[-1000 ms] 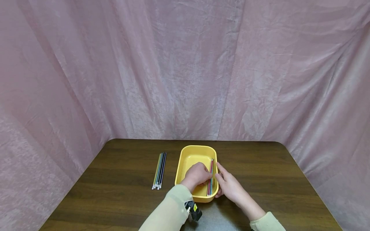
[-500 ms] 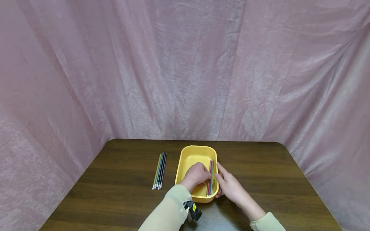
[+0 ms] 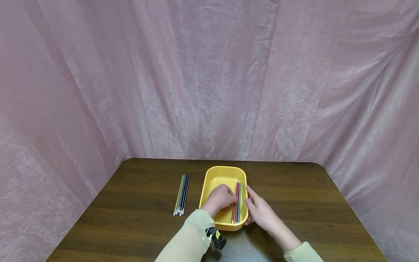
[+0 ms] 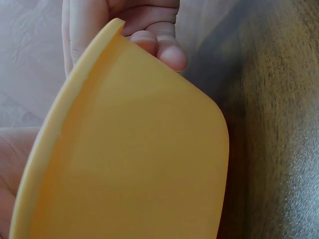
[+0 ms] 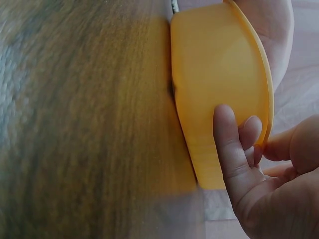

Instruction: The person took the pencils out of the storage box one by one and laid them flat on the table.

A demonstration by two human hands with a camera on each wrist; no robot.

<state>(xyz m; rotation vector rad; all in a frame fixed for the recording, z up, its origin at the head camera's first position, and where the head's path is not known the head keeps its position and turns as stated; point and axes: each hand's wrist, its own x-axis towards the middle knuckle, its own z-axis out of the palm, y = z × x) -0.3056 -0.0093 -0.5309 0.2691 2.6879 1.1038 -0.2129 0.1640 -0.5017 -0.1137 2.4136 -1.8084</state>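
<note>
Inside the yellow plastic tray, my left hand reaches down with bent fingers, holding at the pencils along the right wall. Red and teal-green ones show among them; the fingertips are partly hidden. My right hand grips the tray's right side. In the right wrist view, the right hand's fingers lie against the outer wall and the thumb is at the rim. The left wrist view shows mostly the tray's near outer wall, with parts of the hands behind it.
Left of the tray, a bundle of dark, blue and yellowish pencils with white eraser ends lies on the brown wooden table. Pink curtains hang behind the table. A small black device is at the left wrist.
My left hand has shifted slightly left in the tray, and the pencils at its fingers are spread a little wider to the left. The right hand has kept its hold.
</note>
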